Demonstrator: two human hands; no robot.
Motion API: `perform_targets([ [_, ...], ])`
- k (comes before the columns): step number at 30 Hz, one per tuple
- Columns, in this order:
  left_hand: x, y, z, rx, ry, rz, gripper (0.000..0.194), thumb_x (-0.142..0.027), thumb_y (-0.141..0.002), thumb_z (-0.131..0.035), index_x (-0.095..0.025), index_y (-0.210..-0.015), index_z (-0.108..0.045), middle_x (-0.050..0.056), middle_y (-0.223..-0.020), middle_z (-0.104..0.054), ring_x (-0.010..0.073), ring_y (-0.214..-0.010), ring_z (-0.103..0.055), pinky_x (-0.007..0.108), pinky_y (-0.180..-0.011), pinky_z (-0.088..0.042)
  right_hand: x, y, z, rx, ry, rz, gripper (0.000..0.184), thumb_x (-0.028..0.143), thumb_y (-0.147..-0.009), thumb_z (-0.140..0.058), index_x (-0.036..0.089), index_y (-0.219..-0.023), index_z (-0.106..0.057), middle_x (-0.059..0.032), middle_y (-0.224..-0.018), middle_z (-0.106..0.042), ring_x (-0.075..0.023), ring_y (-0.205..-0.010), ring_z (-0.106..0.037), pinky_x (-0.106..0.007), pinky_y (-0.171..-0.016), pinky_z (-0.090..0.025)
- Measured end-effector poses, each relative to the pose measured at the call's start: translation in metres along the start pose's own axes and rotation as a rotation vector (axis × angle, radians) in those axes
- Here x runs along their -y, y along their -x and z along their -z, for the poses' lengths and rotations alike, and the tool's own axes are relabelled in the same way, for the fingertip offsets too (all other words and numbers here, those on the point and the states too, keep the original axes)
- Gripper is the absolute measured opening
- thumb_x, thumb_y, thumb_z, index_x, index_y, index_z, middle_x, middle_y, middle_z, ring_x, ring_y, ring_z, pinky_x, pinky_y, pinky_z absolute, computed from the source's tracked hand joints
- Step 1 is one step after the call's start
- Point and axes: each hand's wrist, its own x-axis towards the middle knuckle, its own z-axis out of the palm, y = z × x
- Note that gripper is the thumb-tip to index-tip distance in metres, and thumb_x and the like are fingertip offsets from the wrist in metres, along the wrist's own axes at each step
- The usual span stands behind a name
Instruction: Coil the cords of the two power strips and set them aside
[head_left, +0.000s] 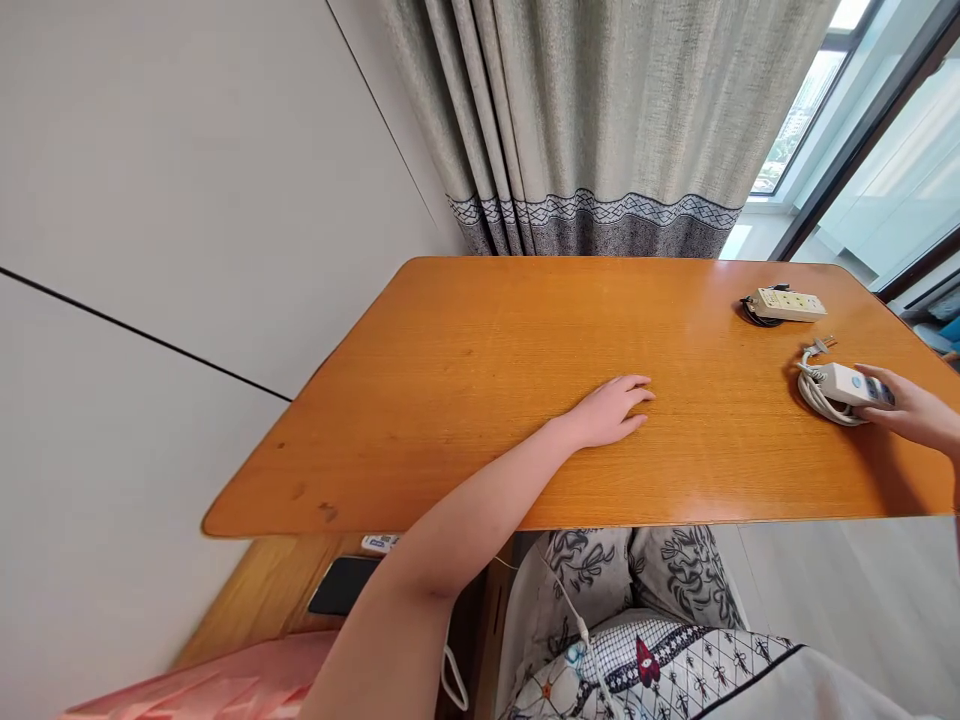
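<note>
Pinches white, oblong plastic power strip (pixel 844 384) in right fingers (pixel 879 413), pale cord (pixel 808 393) already coiled; rests empty left fingers (pixel 634 381), slightly spread, on orange-brown wooden tabletop (pixel 487 350), leaving cream, oblong plastic power strip (pixel 796 304) untouched.

Pretty bright little corner, with an orange-brown wooden desk (pixel 465 330) right up near a curtain (pixel 630 110).
Plain pale wall (pixel 187 170) on the left with thin dark seams running across it, and the grey-beige curtain has a patterned band above a darker hem. Over on the right there's a dark-framed window (pixel 806 110) letting daylight in, plus some shine on the desktop, and the floor (pixel 847 580) below is a light grey.
</note>
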Motion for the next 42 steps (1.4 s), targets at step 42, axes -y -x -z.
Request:
perform_targets([
  [42, 0.103, 0.022, 0.069, -1.143, 0.143, 0.608, 0.034, -0.01, -0.08, -0.071, -0.017, -0.112, -0.062, 0.019, -0.142, -0.059, 0.0354, -0.149, -0.046, 0.056, -0.123, -0.037, 0.167, 0.039, -0.041, -0.118, -0.843, 0.01, 0.075, 0.07, -0.075, -0.081, 0.024, -0.132, -0.064, -0.0149, -0.128, -0.071, -0.0329, -0.111, -0.074, -0.046, -0.094, -0.06],
])
